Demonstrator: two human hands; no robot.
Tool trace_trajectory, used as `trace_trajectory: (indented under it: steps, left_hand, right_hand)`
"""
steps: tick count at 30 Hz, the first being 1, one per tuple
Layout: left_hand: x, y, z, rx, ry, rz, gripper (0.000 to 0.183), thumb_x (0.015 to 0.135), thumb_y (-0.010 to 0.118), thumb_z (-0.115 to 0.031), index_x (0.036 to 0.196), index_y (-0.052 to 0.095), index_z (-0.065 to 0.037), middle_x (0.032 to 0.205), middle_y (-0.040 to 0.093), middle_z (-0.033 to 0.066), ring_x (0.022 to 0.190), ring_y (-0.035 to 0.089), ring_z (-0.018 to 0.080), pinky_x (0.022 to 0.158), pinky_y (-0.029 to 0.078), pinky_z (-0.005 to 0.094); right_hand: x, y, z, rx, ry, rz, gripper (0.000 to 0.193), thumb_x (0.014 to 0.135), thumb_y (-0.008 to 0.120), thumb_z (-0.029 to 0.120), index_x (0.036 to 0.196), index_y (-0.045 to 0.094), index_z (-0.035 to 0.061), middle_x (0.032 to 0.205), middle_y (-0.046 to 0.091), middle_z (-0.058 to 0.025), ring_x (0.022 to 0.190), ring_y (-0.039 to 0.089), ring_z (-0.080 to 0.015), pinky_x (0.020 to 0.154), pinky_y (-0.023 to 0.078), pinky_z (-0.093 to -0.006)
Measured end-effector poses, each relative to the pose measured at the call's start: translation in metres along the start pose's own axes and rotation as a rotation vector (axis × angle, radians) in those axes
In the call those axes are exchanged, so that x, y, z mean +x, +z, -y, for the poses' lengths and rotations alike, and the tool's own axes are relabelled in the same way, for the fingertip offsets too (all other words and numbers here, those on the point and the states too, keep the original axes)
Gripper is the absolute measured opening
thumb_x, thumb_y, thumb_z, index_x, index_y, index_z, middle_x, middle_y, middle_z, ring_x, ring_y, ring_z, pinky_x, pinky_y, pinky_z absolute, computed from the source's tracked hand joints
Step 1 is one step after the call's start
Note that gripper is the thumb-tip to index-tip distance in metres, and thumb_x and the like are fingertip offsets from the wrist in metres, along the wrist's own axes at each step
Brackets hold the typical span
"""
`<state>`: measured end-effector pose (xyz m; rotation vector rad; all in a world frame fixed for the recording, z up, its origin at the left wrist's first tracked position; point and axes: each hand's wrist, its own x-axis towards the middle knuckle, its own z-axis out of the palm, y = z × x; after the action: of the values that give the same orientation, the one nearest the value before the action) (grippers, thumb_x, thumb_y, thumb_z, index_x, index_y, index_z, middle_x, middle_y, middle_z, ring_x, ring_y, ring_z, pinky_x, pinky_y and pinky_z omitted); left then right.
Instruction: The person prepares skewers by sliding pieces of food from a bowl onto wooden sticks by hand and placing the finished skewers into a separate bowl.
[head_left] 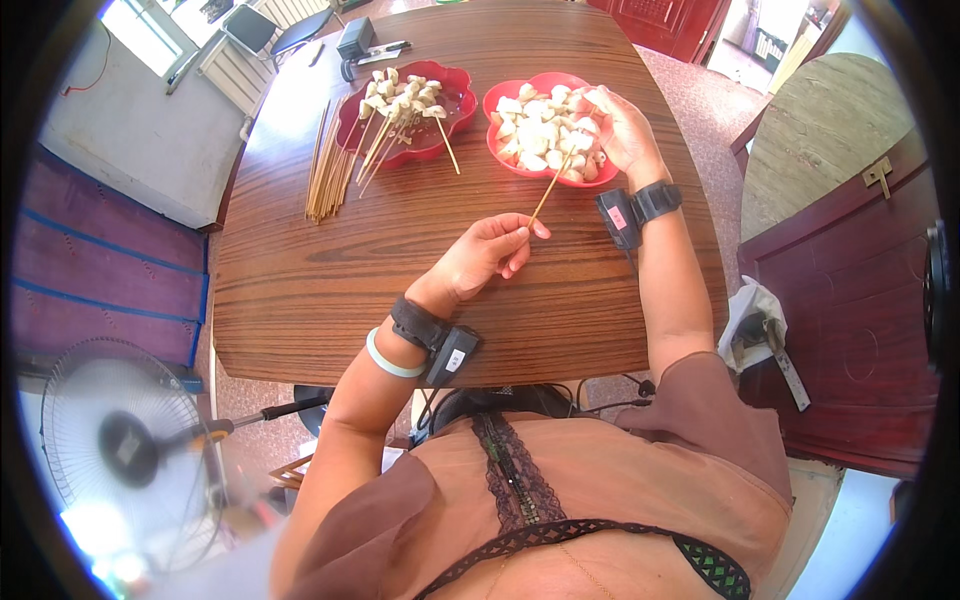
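Observation:
My left hand [487, 255] pinches the near end of a thin bamboo skewer [545, 197] between thumb and fingers. Its far tip points over a red scalloped bowl [517, 172] heaped with white, cut, mushroom-like chunks [537, 128]. At the bowl's right rim is my right hand [627, 135], its fingers curled at the chunks; whatever they pinch is partly hidden. To the left, a darker red scalloped bowl [462, 112] holds loaded skewers [405, 97], white chunks at their far ends and sticks leaning over the near rim.
Loose bamboo skewers [328, 180] lie in a bundle beside the left bowl. A dark box-shaped object [356, 38] and pens [390, 47] lie at the table's far left. A standing fan [130, 450] is at the lower left. The wooden table [450, 330] has a curved edge.

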<state>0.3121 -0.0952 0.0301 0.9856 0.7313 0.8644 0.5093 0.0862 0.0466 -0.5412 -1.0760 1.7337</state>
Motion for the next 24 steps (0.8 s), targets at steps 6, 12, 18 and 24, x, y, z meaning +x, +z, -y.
trace_trajectory:
  steps: [6,12,18,24]
  left_hand:
    - [0.0002,-0.0002,0.0006,-0.007,0.002,0.008,0.022,0.092,0.039,-0.014,0.103,0.050,0.000,0.057,0.040,-0.0032,0.049,0.034,0.0043,0.045,0.028,0.0166]
    - [-0.0009,0.0003,-0.0005,-0.009,-0.005,-0.002,0.021,0.092,0.039,-0.014,0.104,0.050,0.000,0.057,0.040,-0.0032,0.049,0.034,0.0043,0.045,0.029,0.0169]
    - [-0.0012,0.0021,-0.0021,0.024,-0.018,-0.006,0.021,0.091,0.039,-0.013,0.104,0.050,-0.001,0.057,0.040,-0.0032,0.049,0.034,0.0044,0.046,0.029,0.0169]
    - [-0.0011,0.0027,-0.0048,0.017,-0.004,-0.011,0.022,0.092,0.038,-0.014,0.104,0.050,-0.001,0.058,0.041,-0.0032,0.050,0.033,0.0048,0.047,0.028,0.0170]
  right_hand:
    - [0.0012,-0.0010,-0.0012,-0.015,0.000,0.025,0.024,0.088,0.049,0.022,0.097,0.057,0.0006,0.082,0.060,-0.0071,0.074,0.057,-0.0152,0.063,0.048,-0.0263]
    - [-0.0021,0.0032,0.0010,0.056,0.068,0.010,0.025,0.088,0.049,0.022,0.099,0.057,0.0006,0.084,0.061,-0.0073,0.077,0.058,-0.0152,0.065,0.049,-0.0264]
    - [-0.0007,0.0009,-0.0008,0.053,0.047,0.021,0.026,0.087,0.051,0.021,0.100,0.056,-0.0013,0.085,0.061,-0.0096,0.075,0.058,-0.0162,0.054,0.042,-0.0219]
    - [-0.0011,0.0032,0.0024,0.135,0.085,0.090,0.041,0.090,0.043,0.033,0.113,0.048,-0.0007,0.101,0.058,-0.0143,0.089,0.057,-0.0200,0.078,0.046,-0.0291]
